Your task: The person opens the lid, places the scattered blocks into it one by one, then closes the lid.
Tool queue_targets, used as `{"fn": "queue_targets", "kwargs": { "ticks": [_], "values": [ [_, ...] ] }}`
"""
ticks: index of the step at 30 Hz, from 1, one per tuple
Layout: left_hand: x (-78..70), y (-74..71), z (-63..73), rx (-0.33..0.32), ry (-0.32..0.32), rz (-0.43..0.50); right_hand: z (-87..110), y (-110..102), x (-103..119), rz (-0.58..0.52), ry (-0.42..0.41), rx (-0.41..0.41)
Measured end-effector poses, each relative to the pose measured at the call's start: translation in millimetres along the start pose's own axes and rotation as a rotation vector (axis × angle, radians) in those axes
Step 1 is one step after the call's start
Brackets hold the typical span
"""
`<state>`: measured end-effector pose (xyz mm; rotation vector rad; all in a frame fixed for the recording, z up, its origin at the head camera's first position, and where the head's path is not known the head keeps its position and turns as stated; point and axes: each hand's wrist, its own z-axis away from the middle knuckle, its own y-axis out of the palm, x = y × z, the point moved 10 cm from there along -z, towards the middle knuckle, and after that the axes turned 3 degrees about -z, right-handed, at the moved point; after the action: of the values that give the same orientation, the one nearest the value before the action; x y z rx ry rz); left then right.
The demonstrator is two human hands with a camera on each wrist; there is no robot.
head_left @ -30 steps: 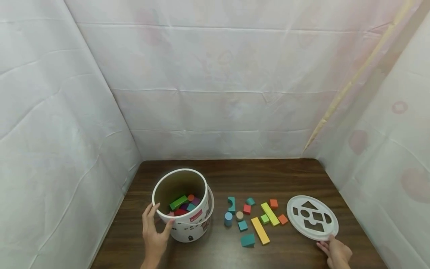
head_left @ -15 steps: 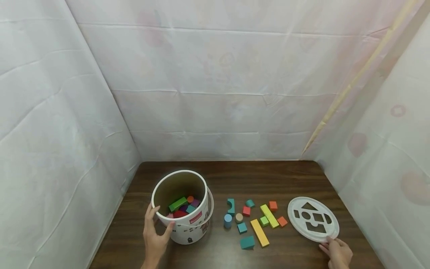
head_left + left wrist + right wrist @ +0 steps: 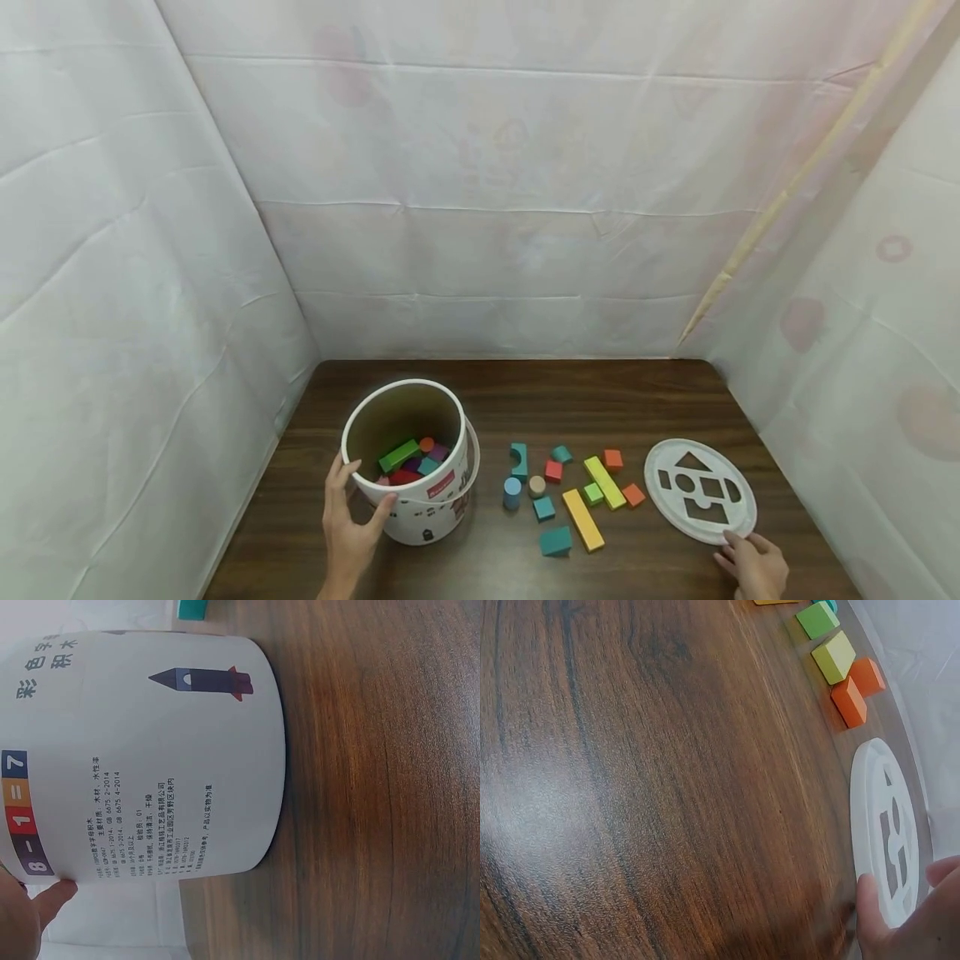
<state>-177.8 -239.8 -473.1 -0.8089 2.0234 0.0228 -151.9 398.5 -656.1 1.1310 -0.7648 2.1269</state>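
My left hand holds the near left side of a white bucket just under its rim, thumb in front and fingers round the left. Coloured wooden blocks lie inside the bucket, which stands upright with its white handle hanging at the right. In the left wrist view, printed text and a rocket picture cover the bucket's wall. At the far right, my right hand pinches the near edge of a round white lid with shaped cut-outs. The lid lies on the table; fingers under its edge are partly hidden.
Between bucket and lid several loose blocks are scattered, among them a yellow-orange bar, a teal wedge, a blue cylinder and a teal arch. White cloth surrounds the dark wooden table at the back and sides.
My right thumb has shifted slightly left along the lid's near edge. The left hand, bucket and blocks keep their places; the head view itself moves a little.
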Motion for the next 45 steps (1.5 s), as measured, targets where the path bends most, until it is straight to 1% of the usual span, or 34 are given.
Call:
{"fn": "queue_targets", "kwargs": {
  "ticks": [3,7,11,12,16,18,19,20,21,23,25,26,28,29,30,32,35,37,42,45],
  "values": [
    [0.0,0.1,0.3,0.001,-0.006,-0.005,13.8,0,9,0.017,-0.016,0.001],
    [-0.2,0.7,0.2,0.005,-0.011,-0.006,21.9,0,20,0.046,-0.083,-0.014],
    [-0.4,0.8,-0.2,0.008,-0.021,-0.005,30.1,6,31,0.064,-0.169,0.019],
    [-0.2,0.8,-0.3,0.007,-0.022,-0.006,32.4,9,34,0.061,-0.194,0.043],
    [1.0,1.7,-0.3,0.007,-0.014,-0.012,39.7,16,41,0.004,-0.238,0.080],
    [1.0,2.2,-0.2,0.004,-0.001,-0.014,40.2,20,42,-0.027,-0.248,0.105],
    [0.8,2.5,0.0,0.004,0.004,-0.012,39.3,22,42,-0.069,-0.260,0.123],
    [0.6,2.6,0.0,0.002,0.009,-0.007,38.8,25,42,-0.072,-0.279,0.144],
    [0.4,2.8,0.1,0.002,0.013,-0.004,36.8,27,42,-0.089,-0.296,0.166],
    [0.3,3.0,0.3,0.002,0.016,0.001,29.1,32,37,-0.113,-0.303,0.207],
    [1.0,3.2,0.4,0.004,0.010,0.002,24.1,37,33,-0.113,-0.324,0.243],
    [1.3,3.3,0.4,0.005,0.007,0.000,24.5,40,34,-0.071,-0.345,0.257],
    [2.0,3.3,0.3,0.008,-0.002,-0.007,28.1,45,36,-0.026,-0.373,0.281],
    [2.2,3.4,0.2,0.010,-0.006,-0.012,34.4,48,41,-0.003,-0.403,0.300],
    [2.4,3.4,0.2,0.012,-0.011,-0.016,40.3,49,45,0.012,-0.426,0.298],
    [1.8,3.5,-0.1,0.016,-0.011,-0.016,53.5,53,53,0.083,-0.475,0.315],
    [0.9,3.5,-0.2,0.018,-0.006,-0.018,64.6,59,56,0.163,-0.504,0.313],
    [0.7,3.3,-0.2,0.016,-0.001,-0.011,76.4,63,61,0.247,-0.523,0.318],
    [1.6,2.9,1.0,0.012,-0.005,-0.003,107.9,72,75,0.364,-0.566,0.334],
    [2.0,2.7,1.4,0.011,-0.009,-0.005,117.4,78,79,0.406,-0.623,0.356]
  ]
}}
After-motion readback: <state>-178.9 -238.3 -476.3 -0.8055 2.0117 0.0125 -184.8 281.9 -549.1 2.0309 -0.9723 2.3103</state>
